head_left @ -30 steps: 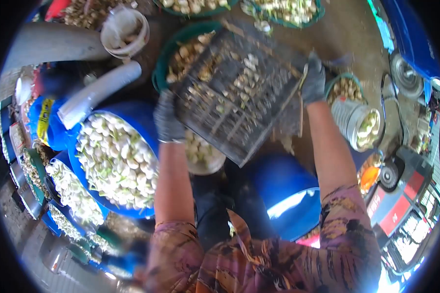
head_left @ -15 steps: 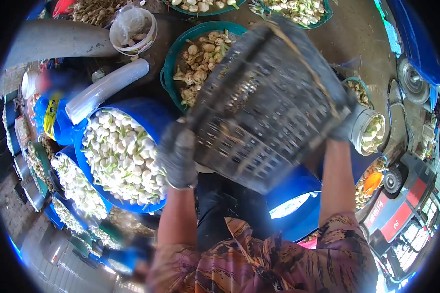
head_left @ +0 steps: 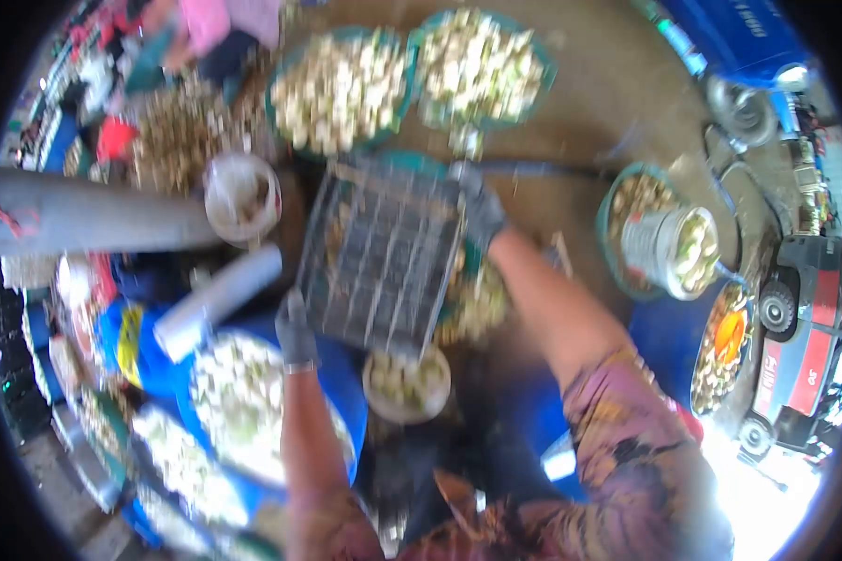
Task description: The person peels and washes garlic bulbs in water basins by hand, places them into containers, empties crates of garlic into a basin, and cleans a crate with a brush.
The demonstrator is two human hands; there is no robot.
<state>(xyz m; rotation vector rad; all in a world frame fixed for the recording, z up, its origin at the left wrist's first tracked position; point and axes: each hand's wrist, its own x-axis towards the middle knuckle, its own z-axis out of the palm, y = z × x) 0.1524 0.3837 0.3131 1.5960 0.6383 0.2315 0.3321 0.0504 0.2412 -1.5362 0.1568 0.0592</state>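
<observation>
A black slatted plastic crate (head_left: 376, 257) is held out in front of me between both gloved hands. My left hand (head_left: 296, 332), in a grey glove, grips its near left side. My right hand (head_left: 480, 208), gloved too, is closed on its far right edge. Beneath the crate, a green tub (head_left: 416, 164) with pale bulbs is mostly covered. A small white bucket (head_left: 408, 385) of pale bulbs stands just nearer to me. Motion blurs the picture, and the crate's contents, if any, cannot be made out.
Two green tubs (head_left: 339, 89) of pale bulbs stand at the far side. A blue barrel (head_left: 341, 360) with white bulbs is on the left, near a clear plastic roll (head_left: 217, 304). On the right are a tilted white bucket (head_left: 653, 241) and a red-grey vehicle (head_left: 805, 332).
The crate has moved away from me, down over the green tub, and looks more level. Both hands moved with it, the right one reaching farther forward. The view has shifted.
</observation>
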